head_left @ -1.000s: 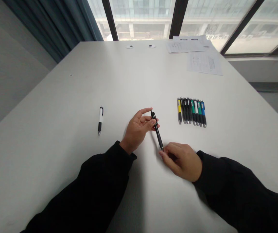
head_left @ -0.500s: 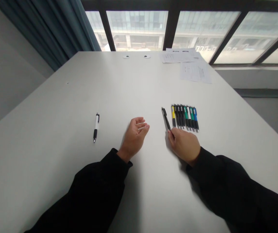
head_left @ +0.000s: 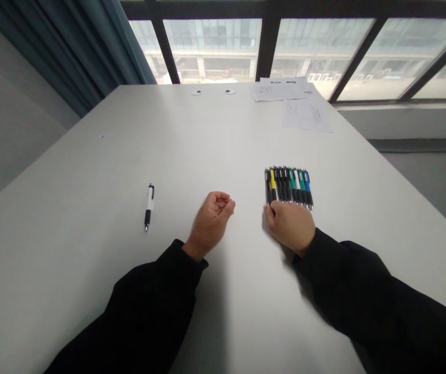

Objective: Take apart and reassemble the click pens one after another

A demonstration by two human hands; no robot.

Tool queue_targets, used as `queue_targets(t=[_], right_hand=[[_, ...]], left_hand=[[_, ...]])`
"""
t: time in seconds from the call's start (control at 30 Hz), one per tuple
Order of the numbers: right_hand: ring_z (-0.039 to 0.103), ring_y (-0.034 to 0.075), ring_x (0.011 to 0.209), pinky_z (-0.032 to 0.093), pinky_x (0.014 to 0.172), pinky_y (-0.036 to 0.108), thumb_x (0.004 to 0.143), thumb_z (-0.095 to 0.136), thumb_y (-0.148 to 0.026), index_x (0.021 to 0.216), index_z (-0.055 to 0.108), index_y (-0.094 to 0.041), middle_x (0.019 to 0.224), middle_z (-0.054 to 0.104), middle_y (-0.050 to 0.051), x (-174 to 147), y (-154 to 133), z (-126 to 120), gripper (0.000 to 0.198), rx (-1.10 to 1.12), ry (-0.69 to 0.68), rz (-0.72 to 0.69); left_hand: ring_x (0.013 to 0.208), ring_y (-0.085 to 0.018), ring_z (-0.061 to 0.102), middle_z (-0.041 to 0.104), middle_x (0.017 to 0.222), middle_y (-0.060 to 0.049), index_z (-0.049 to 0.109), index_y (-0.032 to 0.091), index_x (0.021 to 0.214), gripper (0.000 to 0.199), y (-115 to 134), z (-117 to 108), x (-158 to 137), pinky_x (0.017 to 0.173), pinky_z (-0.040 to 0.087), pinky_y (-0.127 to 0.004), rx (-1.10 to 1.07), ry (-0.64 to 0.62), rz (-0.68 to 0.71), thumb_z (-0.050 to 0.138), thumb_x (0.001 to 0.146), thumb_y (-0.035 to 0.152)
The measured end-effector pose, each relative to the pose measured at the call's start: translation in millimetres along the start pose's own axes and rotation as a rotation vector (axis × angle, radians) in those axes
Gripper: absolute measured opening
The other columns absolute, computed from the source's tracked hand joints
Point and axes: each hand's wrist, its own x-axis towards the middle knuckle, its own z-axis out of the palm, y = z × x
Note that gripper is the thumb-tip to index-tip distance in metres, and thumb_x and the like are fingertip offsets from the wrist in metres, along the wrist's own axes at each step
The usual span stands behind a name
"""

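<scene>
My right hand (head_left: 291,224) is closed, its thumb and fingers pinching the lower end of a black pen (head_left: 267,184). That pen lies at the left end of a tight row, right beside a yellow pen (head_left: 273,179). Further along the row are several black pens, green pens (head_left: 292,179), a white pen (head_left: 297,180) and a blue pen (head_left: 306,179) at the right end. My left hand (head_left: 211,221) rests on its side mid-table, fingers loosely curled towards the thumb, nothing in them. To its left, a white pen with a black grip (head_left: 149,206) lies alone.
The white table (head_left: 192,145) reaches back to the windows. Printed papers (head_left: 279,92) lie at its far right corner, and two small oval fittings (head_left: 230,92) sit near the back edge. A blue curtain (head_left: 90,47) hangs at the back left.
The black pen in my right hand has swung from a tilted position apart from the row to lie alongside the yellow pen. My left fingers have curled in slightly. The view has shifted a little.
</scene>
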Motion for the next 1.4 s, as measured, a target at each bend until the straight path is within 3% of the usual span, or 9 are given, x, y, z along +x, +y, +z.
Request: queue_targets(t=[0.33, 0.6, 0.73, 0.87, 1.0, 1.1, 1.2, 1.3, 1.4], right_hand=[[0.068, 0.024, 0.062, 0.032, 0.054, 0.029, 0.099, 0.042, -0.037, 0.077, 0.071, -0.016, 0.071, 0.073, 0.013, 1.5, 1.2, -1.2, 0.042, 0.01, 0.006, 0.015], [0.061, 0.02, 0.056, 0.02, 0.052, 0.03, 0.096, 0.045, -0.043, 0.067, 0.068, -0.017, 0.064, 0.071, 0.01, -2.1, 2.8, -1.4, 0.046, 0.065, 0.029, -0.02], [0.058, 0.019, 0.054, 0.019, 0.052, 0.031, 0.095, 0.047, -0.045, 0.065, 0.065, -0.02, 0.062, 0.07, 0.007, -6.0, 6.6, 1.2, 0.043, 0.103, 0.047, -0.069], [0.056, 0.018, 0.054, 0.018, 0.053, 0.03, 0.094, 0.048, -0.046, 0.064, 0.063, -0.02, 0.062, 0.068, 0.005, -8.6, 10.9, 5.5, 0.042, 0.144, 0.083, -0.114], [0.053, 0.017, 0.052, 0.018, 0.053, 0.03, 0.095, 0.046, -0.046, 0.064, 0.061, -0.02, 0.06, 0.067, 0.005, -10.0, 13.2, 8.5, 0.043, 0.181, 0.107, -0.152], [0.051, 0.016, 0.052, 0.019, 0.053, 0.03, 0.095, 0.046, -0.044, 0.062, 0.059, -0.019, 0.058, 0.064, 0.005, -10.8, 14.3, 10.2, 0.043, 0.227, 0.134, -0.189], [0.048, 0.014, 0.051, 0.022, 0.054, 0.03, 0.095, 0.046, -0.044, 0.058, 0.053, -0.019, 0.054, 0.058, 0.003, -11.2, 15.6, 10.6, 0.045, 0.341, 0.145, -0.292], [0.048, 0.013, 0.05, 0.03, 0.054, 0.027, 0.094, 0.052, -0.046, 0.069, 0.055, -0.019, 0.054, 0.055, 0.0, -11.5, 16.6, 9.3, 0.036, 0.582, 0.135, -0.356], [0.049, 0.011, 0.047, 0.037, 0.053, 0.025, 0.092, 0.06, -0.044, 0.104, 0.056, -0.018, 0.067, 0.063, -0.002, -11.9, 17.3, 8.4, 0.029, 0.888, 0.103, -0.311]], left_hand=[[0.078, -0.012, 0.061, 0.06, 0.086, 0.0, 0.054, 0.017, 0.097, 0.028, 3.8, -0.1, -0.1, 0.073, 0.051, -0.027, -0.042, 0.006, -0.04, 0.07, 0.083, 0.035], [0.073, -0.013, 0.061, 0.061, 0.084, -0.001, 0.055, 0.017, 0.095, 0.029, 3.6, -6.9, -0.2, 0.069, 0.052, -0.028, 0.056, -0.015, 0.003, 0.07, 0.082, 0.037], [0.073, -0.017, 0.059, 0.063, 0.087, -0.004, 0.059, 0.019, 0.092, 0.016, 6.3, -45.0, 8.5, 0.071, 0.051, -0.034, 0.609, 0.189, 0.237, 0.065, 0.083, 0.03], [0.102, -0.03, 0.058, 0.064, 0.102, -0.013, 0.058, 0.019, 0.094, 0.014, 8.2, -101.9, 11.8, 0.098, 0.042, -0.05, 1.093, 0.461, 0.467, 0.062, 0.082, 0.025], [0.119, -0.044, 0.048, 0.057, 0.117, -0.022, 0.058, 0.015, 0.105, 0.043, -0.4, -145.6, -2.8, 0.098, 0.037, -0.061, 1.284, 0.656, 0.261, 0.073, 0.074, 0.04], [0.112, -0.046, 0.049, 0.058, 0.108, -0.019, 0.06, 0.015, 0.099, 0.038, -7.7, -164.4, -14.7, 0.089, 0.039, -0.064, 1.303, 0.602, 0.052, 0.067, 0.081, 0.047], [0.099, -0.034, 0.055, 0.06, 0.091, -0.011, 0.06, 0.018, 0.089, 0.014, -6.6, -162.9, -19.1, 0.092, 0.041, -0.057, 1.26, 0.458, 0.154, 0.057, 0.088, 0.032], [0.091, -0.027, 0.057, 0.062, 0.092, -0.01, 0.062, 0.018, 0.091, 0.016, 1.4, -129.1, -21.7, 0.089, 0.046, -0.046, 1.094, 0.23, 0.34, 0.053, 0.091, 0.032], [0.091, -0.022, 0.059, 0.063, 0.094, -0.008, 0.064, 0.018, 0.098, 0.018, 7.8, -70.9, -27.4, 0.086, 0.049, -0.038, 0.842, 0.041, 0.468, 0.05, 0.096, 0.03]])
